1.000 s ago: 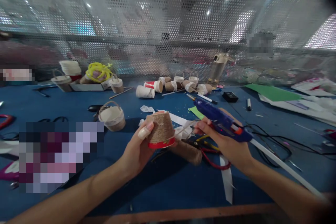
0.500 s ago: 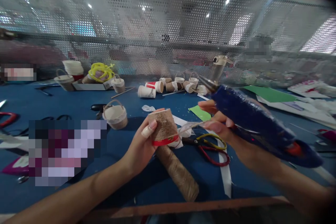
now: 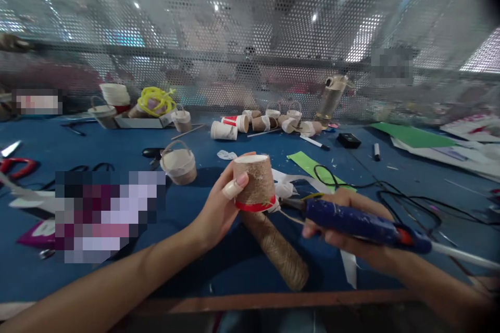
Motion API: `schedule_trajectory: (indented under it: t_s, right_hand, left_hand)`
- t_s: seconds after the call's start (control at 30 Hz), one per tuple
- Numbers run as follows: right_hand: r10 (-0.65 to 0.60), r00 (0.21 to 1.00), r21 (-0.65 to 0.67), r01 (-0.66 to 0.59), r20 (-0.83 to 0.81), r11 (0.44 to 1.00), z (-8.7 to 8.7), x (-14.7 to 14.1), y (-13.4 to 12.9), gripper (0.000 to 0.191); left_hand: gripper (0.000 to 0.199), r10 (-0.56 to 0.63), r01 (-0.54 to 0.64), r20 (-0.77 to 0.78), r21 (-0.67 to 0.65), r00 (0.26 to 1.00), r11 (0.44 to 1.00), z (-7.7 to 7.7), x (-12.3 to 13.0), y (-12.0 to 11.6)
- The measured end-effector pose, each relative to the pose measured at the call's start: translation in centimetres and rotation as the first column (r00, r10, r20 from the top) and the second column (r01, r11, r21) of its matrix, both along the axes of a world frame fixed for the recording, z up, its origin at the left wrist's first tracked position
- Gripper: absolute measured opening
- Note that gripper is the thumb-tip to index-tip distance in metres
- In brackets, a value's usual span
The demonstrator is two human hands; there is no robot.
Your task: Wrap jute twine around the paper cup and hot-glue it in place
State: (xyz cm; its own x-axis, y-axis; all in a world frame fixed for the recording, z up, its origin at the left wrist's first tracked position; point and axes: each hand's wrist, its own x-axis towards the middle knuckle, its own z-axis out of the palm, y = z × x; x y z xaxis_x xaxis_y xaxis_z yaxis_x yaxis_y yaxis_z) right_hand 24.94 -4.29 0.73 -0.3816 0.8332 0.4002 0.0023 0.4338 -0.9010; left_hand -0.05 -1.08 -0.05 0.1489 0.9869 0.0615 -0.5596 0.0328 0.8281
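A cup (image 3: pixel 255 181) is in the left hand (image 3: pixel 216 210) at the middle of the frame, and a glue gun (image 3: pixel 351 221) is in the right hand (image 3: pixel 347 199), to the right of centre. Below the cup, a roll of twine (image 3: pixel 279 252) lies aslant on the table (image 3: pixel 183 283). A bucket (image 3: pixel 183 173) stands left of the cup. At the far left of the frame lie scissors (image 3: pixel 23 168); at the upper left, a tray (image 3: pixel 142 123). A bottle (image 3: pixel 332 99) stands upper right of centre, before the mesh screen (image 3: pixel 250 15). Paper sheets (image 3: pixel 414 136) lie at the right, beyond a marker (image 3: pixel 376 152).
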Motion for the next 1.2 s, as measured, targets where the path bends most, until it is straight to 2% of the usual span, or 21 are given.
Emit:
schedule_trajectory:
  t_s: [0.03,0.1,0.17,0.23,0.37,0.47,0.63,0.8,1.07,1.2]
  right_hand:
    - [0.039,0.999,0.0,-0.039,0.024,0.999,-0.1,0.3,0.6,0.023]
    - [0.007,0.998,0.007,-0.008,0.056,1.0,-0.1,1.0,1.8,0.022]
    - [-0.057,0.993,0.119,0.046,0.098,0.992,0.1,1.8,2.7,0.022]
    - [-0.047,0.989,0.203,0.017,0.144,0.979,0.5,2.4,3.3,0.017]
    - [-0.069,0.99,0.229,0.039,0.123,0.973,0.9,2.7,4.1,0.019]
    - [-0.087,0.992,0.285,0.058,0.091,0.957,0.5,1.9,4.4,0.022]
    - [-0.04,0.973,0.409,-0.057,0.225,0.911,-1.0,0.8,4.1,0.019]
    - [-0.08,0.958,0.47,-0.063,0.277,0.88,-1.9,1.3,3.7,0.02]
    - [-0.259,0.893,0.601,-0.016,0.369,0.799,-1.8,1.2,2.8,0.023]
    - [-0.362,0.854,0.639,0.046,0.374,0.768,-2.0,0.8,2.1,0.028]
  left_hand:
    - [0.057,-0.007,0.007,-0.008,0.015,1.0,1.0,0.0,0.0,0.0]
    - [0.053,-0.017,0.018,-0.023,0.047,1.0,0.999,0.0,0.0,0.1]
    - [0.05,-0.024,0.025,-0.021,0.066,0.999,0.997,0.1,-0.1,0.1]
    - [0.047,-0.025,0.026,-0.012,0.082,1.0,0.996,0.2,-0.1,0.2]
    - [0.05,-0.015,0.018,-0.026,0.105,1.0,0.994,0.4,-0.3,0.2]
    - [0.053,0.012,-0.008,-0.044,0.093,0.999,0.996,0.4,-0.5,0.3]
    - [0.055,0.003,0.005,-0.065,0.114,0.998,0.993,0.3,-0.5,0.3]
    - [0.056,0.02,-0.009,-0.102,0.106,0.995,0.994,0.0,-0.5,0.5]
    - [0.053,0.061,-0.044,-0.136,0.125,0.989,0.991,-0.6,-0.5,0.4]
    - [0.047,0.079,-0.055,-0.157,0.146,0.984,0.988,-0.5,-0.4,0.2]
